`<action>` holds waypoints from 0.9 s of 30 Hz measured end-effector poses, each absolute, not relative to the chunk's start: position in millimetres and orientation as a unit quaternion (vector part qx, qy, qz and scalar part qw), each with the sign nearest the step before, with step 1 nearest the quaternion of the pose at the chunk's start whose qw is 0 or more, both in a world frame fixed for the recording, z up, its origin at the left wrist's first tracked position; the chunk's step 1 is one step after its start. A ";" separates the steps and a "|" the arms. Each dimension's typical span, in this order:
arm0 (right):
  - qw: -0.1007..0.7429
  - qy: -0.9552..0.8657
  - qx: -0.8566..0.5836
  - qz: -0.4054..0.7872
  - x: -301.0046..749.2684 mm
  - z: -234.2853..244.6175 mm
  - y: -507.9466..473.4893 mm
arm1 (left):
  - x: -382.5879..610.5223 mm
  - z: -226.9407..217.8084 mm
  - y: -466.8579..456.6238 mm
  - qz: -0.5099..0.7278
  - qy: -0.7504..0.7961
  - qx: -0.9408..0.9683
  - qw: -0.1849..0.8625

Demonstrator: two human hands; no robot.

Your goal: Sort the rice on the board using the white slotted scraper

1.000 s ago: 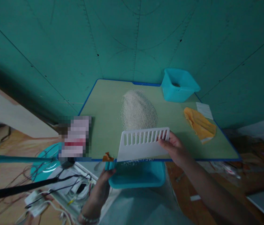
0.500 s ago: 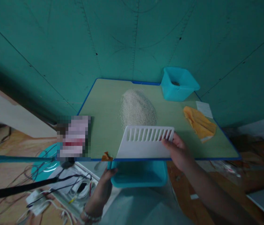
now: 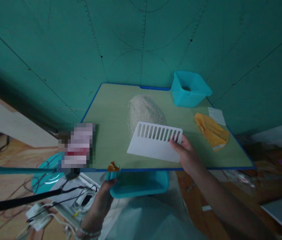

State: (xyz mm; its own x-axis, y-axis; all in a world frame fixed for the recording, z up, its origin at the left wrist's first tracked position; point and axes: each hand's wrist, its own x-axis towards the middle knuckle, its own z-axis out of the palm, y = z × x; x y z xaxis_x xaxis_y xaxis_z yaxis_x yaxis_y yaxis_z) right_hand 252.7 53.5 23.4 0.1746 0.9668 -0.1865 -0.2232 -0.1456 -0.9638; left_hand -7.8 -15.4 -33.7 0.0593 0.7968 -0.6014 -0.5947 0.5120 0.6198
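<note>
In my right hand [image 3: 188, 153] is a flat white plastic scraper [image 3: 153, 146] with a row of slots along its far side. Thumb and fingers pinch its right end, and it hangs over the near part of the table, covering the front of a pale granular heap [image 3: 143, 108]. My left hand [image 3: 104, 193] grips the left end of a turquoise plastic bin [image 3: 141, 195], below the table's front edge. Most of the left fingers are hidden. Close to that hand, a small orange-brown scrap [image 3: 113, 167] lies at the table edge.
The green table [image 3: 111, 133] has a blue rim. A second turquoise bin [image 3: 189, 95] stands at its back right, near an orange cloth [image 3: 212, 131] and a white paper [image 3: 216, 116]. A pixelated packet [image 3: 78, 143] lies left. Cables [image 3: 48, 200] clutter the floor.
The scraper has lifted away from the front edge toward the heap and tilted. My left hand has shifted the lower bin a little to the left.
</note>
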 end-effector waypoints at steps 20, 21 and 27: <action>0.495 -0.408 -0.496 0.585 246.0 28.7 52.2 | -15.5 -28.7 -14.4 0.481 0.492 0.088 0.720; 0.511 -0.402 -0.496 0.576 248.7 29.3 54.1 | -14.9 -28.7 -14.2 0.482 0.487 0.091 0.723; 0.629 -0.375 -0.484 0.479 271.8 40.5 74.6 | -17.6 -42.2 -16.0 0.474 0.470 0.091 0.739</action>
